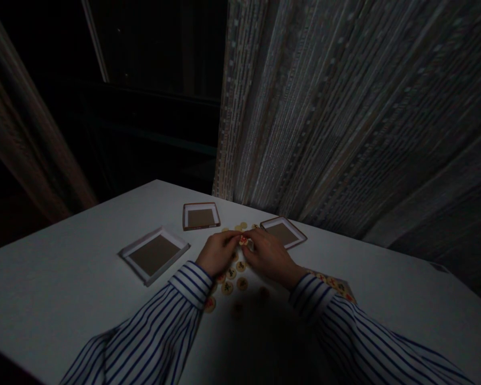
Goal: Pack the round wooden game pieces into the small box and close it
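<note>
My left hand point(218, 252) and my right hand point(270, 256) meet over the middle of the white table. Between their fingertips they pinch a round xiangqi piece point(243, 241) with red markings; whether more pieces are behind it I cannot tell. Loose xiangqi pieces point(241, 266) with dark and red characters lie scattered under and in front of the hands. A few plain-looking pieces point(243, 225) show just beyond the fingers. Close to my right wrist is a flat pack or tray of pieces point(336, 284), partly hidden by the sleeve.
Three shallow open boxes or lids stand on the white table point(84, 251): a large one point(146, 278) at left, one point(202, 227) at the back, and one point(302, 234) behind my right hand. A curtain point(296, 107) hangs along the far edge. The room is dim.
</note>
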Available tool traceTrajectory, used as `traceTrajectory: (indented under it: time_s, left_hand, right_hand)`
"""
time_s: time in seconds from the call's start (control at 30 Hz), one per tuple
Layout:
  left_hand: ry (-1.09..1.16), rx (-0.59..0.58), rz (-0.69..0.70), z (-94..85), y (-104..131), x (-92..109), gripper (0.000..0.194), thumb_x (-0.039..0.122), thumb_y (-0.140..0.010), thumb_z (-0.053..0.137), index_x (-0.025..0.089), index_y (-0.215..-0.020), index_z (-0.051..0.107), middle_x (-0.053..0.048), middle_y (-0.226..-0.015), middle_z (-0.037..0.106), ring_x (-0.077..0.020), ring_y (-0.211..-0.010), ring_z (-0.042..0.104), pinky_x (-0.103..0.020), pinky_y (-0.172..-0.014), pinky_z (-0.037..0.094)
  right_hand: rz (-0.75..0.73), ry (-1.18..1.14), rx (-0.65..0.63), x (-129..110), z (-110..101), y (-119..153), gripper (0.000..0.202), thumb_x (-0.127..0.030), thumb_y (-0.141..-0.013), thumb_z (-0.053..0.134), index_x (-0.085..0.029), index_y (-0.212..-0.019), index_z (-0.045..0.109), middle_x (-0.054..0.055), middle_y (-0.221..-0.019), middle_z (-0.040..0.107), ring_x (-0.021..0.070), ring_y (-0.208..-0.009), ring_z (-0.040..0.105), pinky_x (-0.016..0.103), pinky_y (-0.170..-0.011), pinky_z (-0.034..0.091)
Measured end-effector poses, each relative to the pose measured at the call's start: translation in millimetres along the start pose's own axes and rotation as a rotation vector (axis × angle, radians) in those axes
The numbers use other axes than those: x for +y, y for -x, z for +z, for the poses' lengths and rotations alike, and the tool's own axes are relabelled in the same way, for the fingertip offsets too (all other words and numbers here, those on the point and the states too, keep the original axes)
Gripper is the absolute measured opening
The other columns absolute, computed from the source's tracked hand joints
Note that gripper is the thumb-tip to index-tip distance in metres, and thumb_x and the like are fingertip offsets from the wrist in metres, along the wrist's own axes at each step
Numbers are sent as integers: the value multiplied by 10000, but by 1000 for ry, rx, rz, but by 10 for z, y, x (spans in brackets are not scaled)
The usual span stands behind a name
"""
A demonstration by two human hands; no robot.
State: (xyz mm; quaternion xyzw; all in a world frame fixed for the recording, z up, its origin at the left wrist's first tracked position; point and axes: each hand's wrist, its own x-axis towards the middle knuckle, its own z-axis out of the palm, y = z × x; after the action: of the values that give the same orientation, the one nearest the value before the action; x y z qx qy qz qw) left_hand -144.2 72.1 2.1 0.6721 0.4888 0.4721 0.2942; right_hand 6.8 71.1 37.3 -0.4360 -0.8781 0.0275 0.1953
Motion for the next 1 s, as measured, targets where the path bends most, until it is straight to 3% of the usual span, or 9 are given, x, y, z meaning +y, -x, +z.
traceTrajectory:
  time_s: [0.23,0.47,0.7,1.0]
  left_hand:
    - [267,33,-104,-2,-40,26,276,304,-730,558,107,-883,677,-91,-924,700,-218,-912,616,-356,-891,422]
    - [441,58,-163,13,-16,69,264,296,-689,617,115,-870,679,-82,-924,700,-211,-905,615,-353,-887,417]
    - [502,45,-184,48,20,99,252,293,-678,628,112,-846,682,-86,-913,697,-210,-896,614,-348,-866,428]
    - [504,30,-190,26,43,181,261,316,-653,657,118,-821,686,-81,-897,699,-212,-893,611,-355,-870,427]
  right_hand:
    - [-32,-66,120,12,-7,24,237,-245,-829,476,-140,-1017,575,65,-871,599,147,-745,546,282,-716,416]
    - [-71,-86,132,18,-57,54,246,-238,-829,479,-136,-1030,577,68,-882,610,144,-728,549,284,-714,430]
    - [-89,-128,113,31,-93,100,252,-238,-840,465,-145,-1048,573,82,-965,620,145,-759,563,287,-730,442]
    - [-65,-86,156,40,-127,156,256,-291,-844,477,-147,-1023,590,72,-874,621,158,-777,575,294,-731,441]
